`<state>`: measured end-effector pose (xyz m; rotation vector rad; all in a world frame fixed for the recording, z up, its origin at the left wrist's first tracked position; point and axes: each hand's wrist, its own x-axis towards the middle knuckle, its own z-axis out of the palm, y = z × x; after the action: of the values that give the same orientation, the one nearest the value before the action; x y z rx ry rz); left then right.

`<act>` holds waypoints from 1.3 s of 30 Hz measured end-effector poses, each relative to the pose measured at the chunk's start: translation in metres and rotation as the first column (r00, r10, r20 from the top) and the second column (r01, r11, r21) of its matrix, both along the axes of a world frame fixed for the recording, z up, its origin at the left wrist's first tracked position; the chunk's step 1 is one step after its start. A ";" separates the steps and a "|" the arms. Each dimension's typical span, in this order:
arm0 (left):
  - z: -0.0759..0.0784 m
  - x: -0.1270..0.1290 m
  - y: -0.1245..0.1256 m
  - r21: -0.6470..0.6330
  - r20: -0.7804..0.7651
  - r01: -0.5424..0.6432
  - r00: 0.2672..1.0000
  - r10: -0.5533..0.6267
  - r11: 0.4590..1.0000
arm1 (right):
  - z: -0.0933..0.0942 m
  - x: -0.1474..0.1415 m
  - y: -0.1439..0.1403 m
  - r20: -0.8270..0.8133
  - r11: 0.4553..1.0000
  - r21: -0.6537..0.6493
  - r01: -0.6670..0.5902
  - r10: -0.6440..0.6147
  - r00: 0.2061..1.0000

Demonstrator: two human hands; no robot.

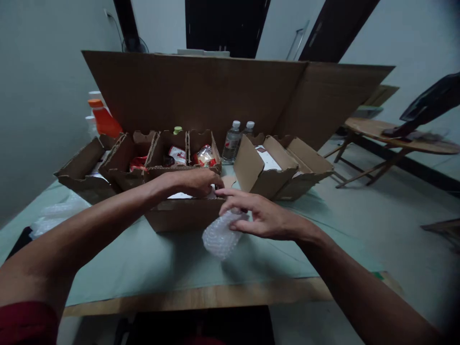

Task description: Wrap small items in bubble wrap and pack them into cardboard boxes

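Packing bench seen from above the worker's own forearms. Left hand [196, 182] reaches over the near wall of a small open cardboard box [179, 215], fingers curled down onto something white inside it, though whether they close on it cannot be told. Right hand [258, 215] rests just beside that box, thumb and fingers pressed together around a bubble-wrapped bundle [220, 235], which lies partly on the green table mat [143, 263] against the box's front right corner. Judged from this posture, the bundle appears to be on its way into the box; doing that well would call for the left hand to hold the flap and contents clear while the right hand lifts the bundle over the wall rather than pushing against it, keeping the wrap from unrolling. Behind stand further open cartons [118, 163] with red packets, two clear water bottles [233, 140], an orange bottle [104, 120], and a large upright cardboard sheet [201, 91]. What the wrap encloses is not legible; the box interior is mostly masked by the left hand; the fingertips of that hand are hidden; dim light blurs the packet labels, and a dark shape [427, 105] over the round side table [395, 134] at far right cannot be identified.
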<state>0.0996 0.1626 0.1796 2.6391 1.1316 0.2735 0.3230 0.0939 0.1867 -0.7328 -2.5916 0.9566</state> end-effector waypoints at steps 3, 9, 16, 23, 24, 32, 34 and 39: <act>-0.004 -0.008 0.008 -0.057 -0.170 0.144 0.974 -0.152 0.988 | -0.018 -0.006 0.012 0.137 0.997 0.065 -0.040 0.031 0.990; -0.001 -0.029 -0.006 -0.038 -0.265 0.136 0.954 -0.141 0.990 | -0.029 0.000 0.013 0.150 1.000 0.011 -0.025 0.023 0.988; 0.008 -0.047 -0.026 -0.035 -0.176 0.160 0.971 -0.163 0.987 | 0.040 0.011 0.005 -0.225 0.976 -0.183 0.115 -0.155 0.962; 0.004 -0.051 -0.027 -0.024 -0.150 0.115 0.982 -0.117 0.993 | 0.053 -0.041 0.045 0.062 0.823 0.334 0.460 -0.506 0.860; 0.002 -0.051 -0.026 -0.022 -0.144 0.108 0.983 -0.110 0.994 | 0.050 -0.052 0.048 0.181 0.792 0.416 0.446 -0.553 0.814; -0.003 -0.063 -0.020 -0.018 -0.171 0.046 0.984 -0.048 0.999 | 0.021 -0.115 0.037 0.638 0.871 0.448 0.201 -0.470 0.610; 0.000 -0.072 -0.027 -0.005 -0.143 0.038 0.989 -0.038 0.999 | 0.017 -0.116 0.039 0.665 0.901 0.398 0.174 -0.414 0.621; 0.012 -0.097 -0.087 0.258 0.239 -0.116 0.970 0.053 0.959 | 0.010 -0.116 0.046 0.679 0.916 0.370 0.155 -0.381 0.628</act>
<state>0.0030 0.0760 0.1913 2.6965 1.2049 0.7821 0.2065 0.1394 0.1970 -1.6577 -3.0168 0.1623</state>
